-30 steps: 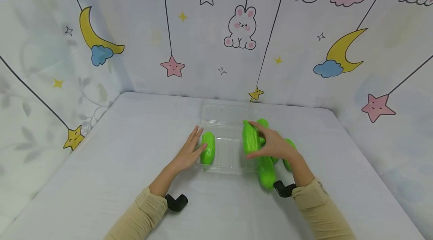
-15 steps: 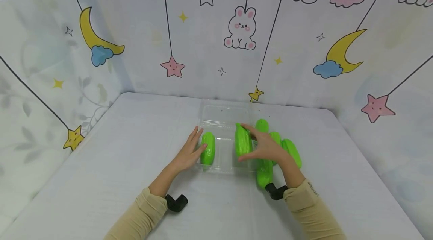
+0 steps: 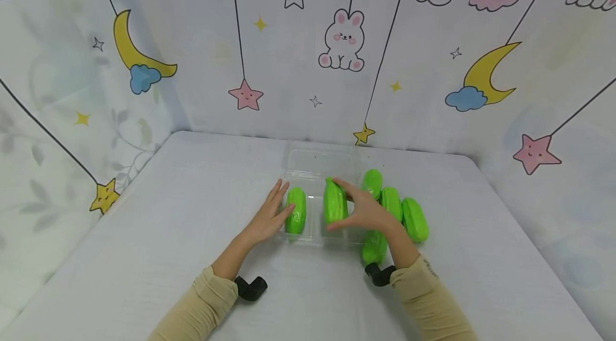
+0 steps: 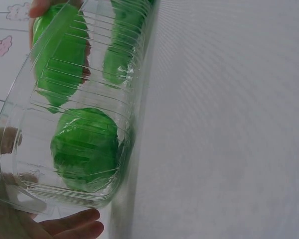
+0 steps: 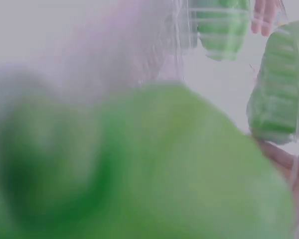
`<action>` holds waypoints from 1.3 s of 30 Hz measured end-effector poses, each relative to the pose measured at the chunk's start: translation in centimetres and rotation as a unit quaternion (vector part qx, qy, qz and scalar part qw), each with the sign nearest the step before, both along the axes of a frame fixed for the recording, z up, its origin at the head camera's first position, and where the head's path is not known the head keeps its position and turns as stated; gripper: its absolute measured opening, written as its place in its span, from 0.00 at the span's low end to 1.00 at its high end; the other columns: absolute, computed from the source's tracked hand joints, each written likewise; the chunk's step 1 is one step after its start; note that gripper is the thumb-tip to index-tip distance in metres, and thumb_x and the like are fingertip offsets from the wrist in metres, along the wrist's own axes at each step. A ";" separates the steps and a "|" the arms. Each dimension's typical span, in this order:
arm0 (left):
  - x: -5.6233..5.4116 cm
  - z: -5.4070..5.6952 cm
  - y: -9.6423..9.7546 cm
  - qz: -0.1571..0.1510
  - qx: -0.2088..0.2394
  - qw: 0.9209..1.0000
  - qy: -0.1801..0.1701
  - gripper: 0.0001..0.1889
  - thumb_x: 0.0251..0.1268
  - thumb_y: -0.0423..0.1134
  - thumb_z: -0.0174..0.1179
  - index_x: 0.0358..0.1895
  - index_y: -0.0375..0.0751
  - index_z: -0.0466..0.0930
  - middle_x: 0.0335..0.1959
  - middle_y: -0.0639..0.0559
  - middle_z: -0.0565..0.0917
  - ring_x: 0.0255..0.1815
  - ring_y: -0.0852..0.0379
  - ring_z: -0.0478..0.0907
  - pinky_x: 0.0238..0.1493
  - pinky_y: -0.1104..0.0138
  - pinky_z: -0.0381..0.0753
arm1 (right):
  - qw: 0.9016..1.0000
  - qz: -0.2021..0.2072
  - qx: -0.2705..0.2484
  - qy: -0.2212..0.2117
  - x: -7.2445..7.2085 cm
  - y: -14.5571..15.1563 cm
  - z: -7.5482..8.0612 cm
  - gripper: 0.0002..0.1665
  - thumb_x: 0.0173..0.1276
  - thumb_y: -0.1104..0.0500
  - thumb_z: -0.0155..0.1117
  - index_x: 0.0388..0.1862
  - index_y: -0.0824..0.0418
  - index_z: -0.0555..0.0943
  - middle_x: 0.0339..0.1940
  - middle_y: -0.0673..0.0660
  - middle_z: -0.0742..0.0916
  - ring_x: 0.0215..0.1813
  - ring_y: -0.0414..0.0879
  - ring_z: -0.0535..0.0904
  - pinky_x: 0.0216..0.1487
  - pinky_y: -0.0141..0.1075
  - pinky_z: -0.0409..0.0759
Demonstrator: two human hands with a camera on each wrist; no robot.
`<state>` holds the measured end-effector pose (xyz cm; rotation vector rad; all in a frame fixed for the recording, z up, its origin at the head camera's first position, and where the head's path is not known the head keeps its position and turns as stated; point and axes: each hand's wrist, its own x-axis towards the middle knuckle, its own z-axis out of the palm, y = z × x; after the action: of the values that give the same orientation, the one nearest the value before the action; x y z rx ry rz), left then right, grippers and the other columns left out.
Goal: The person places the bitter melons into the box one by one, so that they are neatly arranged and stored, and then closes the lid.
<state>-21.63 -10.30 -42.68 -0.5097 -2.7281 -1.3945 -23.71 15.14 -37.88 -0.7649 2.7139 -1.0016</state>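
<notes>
A clear plastic container [image 3: 315, 242] lies open, its lid [image 3: 315, 162] folded back at the far side. One glossy, ridged green cucumber [image 3: 295, 210] sits at its left end; the left wrist view shows this cucumber [image 4: 84, 149] through the wall. My left hand [image 3: 264, 218] rests against the container's left side with straight fingers. Above the container's right half, my right hand [image 3: 368, 212] grips a second green cucumber [image 3: 335, 202] between thumb and fingers, its pointed end facing away. How far this one hangs above the floor of the container cannot be told.
Several more green cucumbers lie right of the container, among them one by the forearm [image 3: 415, 219] and one at the front [image 3: 374, 247]. A blurred green cucumber [image 5: 189, 164] fills much of the right wrist view. White cloth covers the table [image 3: 144, 255]; a patterned curtain [image 3: 289, 52] hangs behind.
My right hand has carried the gripped cucumber leftward, from the container's right edge to over its right half. The left hand has stayed still. The cucumbers on the right are less covered.
</notes>
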 end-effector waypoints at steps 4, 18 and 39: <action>0.1 0.1 -0.1 -0.001 0.002 1.000 -0.003 0.32 0.71 0.46 0.44 0.72 0.39 0.45 0.73 0.40 0.41 0.72 0.42 0.41 0.65 0.45 0.47 | 1.000 0.009 -0.012 0.002 -0.2 -0.5 -0.4 0.65 0.37 0.39 0.77 0.72 0.53 0.54 0.69 0.56 0.65 0.64 0.55 0.66 0.60 0.48 0.67; 0.1 0.1 -0.1 -0.002 0.002 1.000 -0.002 0.32 0.71 0.47 0.44 0.72 0.39 0.45 0.73 0.42 0.40 0.72 0.42 0.41 0.65 0.45 0.47 | 1.000 -0.003 0.005 -0.018 -0.3 -1.8 -1.0 0.66 0.38 0.35 0.75 0.72 0.54 0.52 0.65 0.62 0.69 0.62 0.58 0.68 0.58 0.50 0.69; 0.0 0.0 -0.2 -0.009 0.000 1.000 -0.001 0.33 0.71 0.48 0.43 0.72 0.36 0.45 0.73 0.39 0.40 0.71 0.40 0.41 0.64 0.43 0.48 | 0.999 0.008 0.043 -0.026 -0.8 -4.3 -2.4 0.66 0.38 0.34 0.74 0.72 0.54 0.52 0.65 0.62 0.69 0.62 0.56 0.67 0.56 0.51 0.70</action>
<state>-21.59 -10.46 -42.66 -0.5334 -2.7318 -1.3997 -24.46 10.79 -40.28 -0.7331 2.6836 -0.8812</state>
